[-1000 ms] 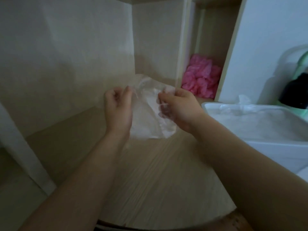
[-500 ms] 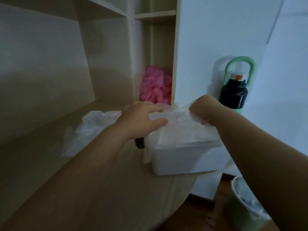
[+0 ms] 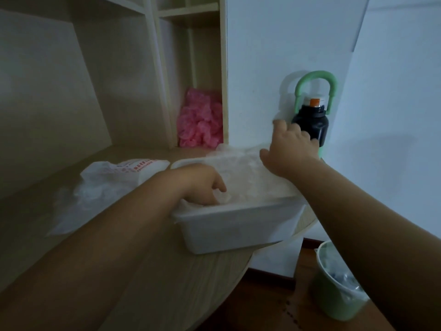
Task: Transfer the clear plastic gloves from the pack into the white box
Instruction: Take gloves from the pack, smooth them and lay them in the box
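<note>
Left hand down inside the white box, fingers buried in the clear gloves heaped there. I can't tell whether that grip is clamped on any. Right hand above the box's far edge, grip apart, fingers spread near the black bottle. Pack lies on the bench, just left of the box.

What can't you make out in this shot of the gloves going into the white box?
Left hand: head view, fingers buried in the clear gloves inside the white box, grip hidden.
Right hand: fingers motion-blurred, contact with gloves unclear.
Pack: red print too blurred to read, left forearm covers part.
Green bin: contents dim, right arm covers part.
</note>
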The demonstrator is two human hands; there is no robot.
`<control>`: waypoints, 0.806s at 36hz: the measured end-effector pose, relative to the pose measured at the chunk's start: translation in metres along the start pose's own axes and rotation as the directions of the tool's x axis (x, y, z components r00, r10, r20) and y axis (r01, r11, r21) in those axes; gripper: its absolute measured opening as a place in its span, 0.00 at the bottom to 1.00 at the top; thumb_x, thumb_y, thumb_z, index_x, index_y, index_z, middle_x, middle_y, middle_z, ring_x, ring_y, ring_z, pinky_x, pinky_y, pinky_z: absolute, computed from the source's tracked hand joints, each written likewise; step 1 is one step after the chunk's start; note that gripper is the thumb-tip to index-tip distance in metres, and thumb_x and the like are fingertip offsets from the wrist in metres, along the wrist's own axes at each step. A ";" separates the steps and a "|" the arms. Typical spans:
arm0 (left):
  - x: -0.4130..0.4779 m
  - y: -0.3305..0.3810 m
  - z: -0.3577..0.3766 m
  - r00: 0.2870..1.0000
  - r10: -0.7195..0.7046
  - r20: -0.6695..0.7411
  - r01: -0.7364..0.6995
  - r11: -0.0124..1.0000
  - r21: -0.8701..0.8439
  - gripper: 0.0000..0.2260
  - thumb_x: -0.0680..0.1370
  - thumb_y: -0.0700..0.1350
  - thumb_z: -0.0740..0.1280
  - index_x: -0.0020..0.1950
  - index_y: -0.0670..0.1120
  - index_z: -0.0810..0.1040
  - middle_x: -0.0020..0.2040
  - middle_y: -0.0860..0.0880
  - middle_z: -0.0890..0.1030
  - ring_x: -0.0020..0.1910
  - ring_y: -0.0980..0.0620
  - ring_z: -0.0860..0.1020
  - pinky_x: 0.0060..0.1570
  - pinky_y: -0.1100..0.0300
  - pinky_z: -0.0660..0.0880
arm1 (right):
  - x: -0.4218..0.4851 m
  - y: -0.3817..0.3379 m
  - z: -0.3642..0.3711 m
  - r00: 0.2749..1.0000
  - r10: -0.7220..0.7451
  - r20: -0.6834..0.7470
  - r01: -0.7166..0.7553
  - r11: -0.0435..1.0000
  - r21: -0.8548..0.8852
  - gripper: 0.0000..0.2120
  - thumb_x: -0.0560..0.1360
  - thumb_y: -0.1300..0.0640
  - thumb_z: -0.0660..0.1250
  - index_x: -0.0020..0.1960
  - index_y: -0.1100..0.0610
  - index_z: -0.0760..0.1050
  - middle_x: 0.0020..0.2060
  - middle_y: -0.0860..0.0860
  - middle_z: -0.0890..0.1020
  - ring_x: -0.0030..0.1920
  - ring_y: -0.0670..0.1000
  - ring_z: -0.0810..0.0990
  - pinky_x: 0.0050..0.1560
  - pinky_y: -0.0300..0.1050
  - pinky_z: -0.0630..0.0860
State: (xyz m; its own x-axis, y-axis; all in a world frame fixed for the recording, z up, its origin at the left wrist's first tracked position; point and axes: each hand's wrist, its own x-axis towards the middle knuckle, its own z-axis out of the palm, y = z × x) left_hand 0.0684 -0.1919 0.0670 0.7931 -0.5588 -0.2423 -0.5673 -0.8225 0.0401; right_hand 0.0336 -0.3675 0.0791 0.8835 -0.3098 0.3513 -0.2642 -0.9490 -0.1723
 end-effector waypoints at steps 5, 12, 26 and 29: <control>0.008 -0.003 0.005 0.998 -0.055 0.025 0.053 0.997 0.061 0.22 0.76 0.50 0.68 0.70 0.56 0.71 0.69 0.54 0.72 0.65 0.51 0.71 0.62 0.58 0.70 | -0.004 -0.007 -0.010 0.903 -0.365 0.226 0.367 0.930 0.032 0.22 0.76 0.48 0.64 0.68 0.53 0.69 0.63 0.53 0.74 0.61 0.54 0.73 0.63 0.49 0.68; 0.022 -0.007 0.013 0.996 -0.069 0.052 0.063 0.991 0.122 0.21 0.78 0.48 0.66 0.71 0.56 0.70 0.67 0.53 0.73 0.61 0.50 0.74 0.53 0.59 0.70 | 0.004 -0.010 0.035 0.672 -0.169 0.721 0.362 0.924 -0.121 0.23 0.78 0.54 0.62 0.72 0.54 0.66 0.71 0.54 0.67 0.70 0.56 0.66 0.70 0.51 0.60; 0.005 -0.005 0.006 0.992 0.006 -0.126 0.001 0.998 0.061 0.20 0.77 0.57 0.66 0.67 0.53 0.75 0.63 0.54 0.77 0.59 0.52 0.75 0.59 0.57 0.71 | 0.011 -0.012 0.028 0.873 -0.223 0.434 0.304 0.944 -0.126 0.04 0.76 0.57 0.60 0.46 0.57 0.72 0.41 0.50 0.72 0.44 0.53 0.72 0.50 0.46 0.72; -0.014 -0.013 -0.005 0.954 0.024 -0.300 -0.042 0.998 -0.054 0.15 0.78 0.56 0.65 0.62 0.54 0.79 0.59 0.56 0.80 0.53 0.55 0.77 0.57 0.55 0.74 | 0.009 -0.025 0.015 0.925 -0.223 0.308 0.232 0.973 0.008 0.05 0.75 0.57 0.61 0.41 0.58 0.70 0.38 0.51 0.74 0.42 0.53 0.75 0.47 0.47 0.75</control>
State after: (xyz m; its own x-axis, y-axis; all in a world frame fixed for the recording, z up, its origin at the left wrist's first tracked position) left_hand 0.0661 -0.1741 0.0749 0.8095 -0.5841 0.0602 -0.5871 -0.8031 0.1020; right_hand 0.0540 -0.3459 0.0729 0.9952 -0.0564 0.0797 -0.0488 -0.9944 -0.0939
